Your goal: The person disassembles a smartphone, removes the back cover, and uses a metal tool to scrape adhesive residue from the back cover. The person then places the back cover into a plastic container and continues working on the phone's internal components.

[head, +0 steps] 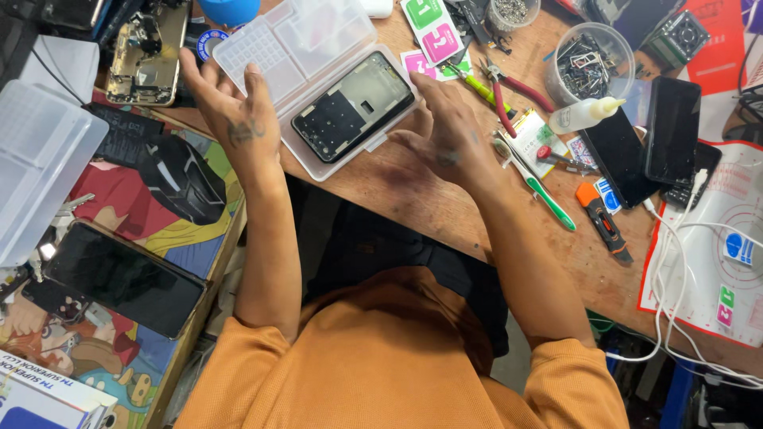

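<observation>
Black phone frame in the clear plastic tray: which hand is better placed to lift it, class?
Probably the right hand: it hovers beside the black phone frame, while the left hand is raised off the tray's far side.

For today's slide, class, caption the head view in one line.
Two bare hands, left hand and right hand, hover open beside a black phone frame lying in a clear plastic tray.

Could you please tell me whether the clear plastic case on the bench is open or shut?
Open: the case lies with its lid flat on the bench, and a phone frame rests in one half.
</observation>
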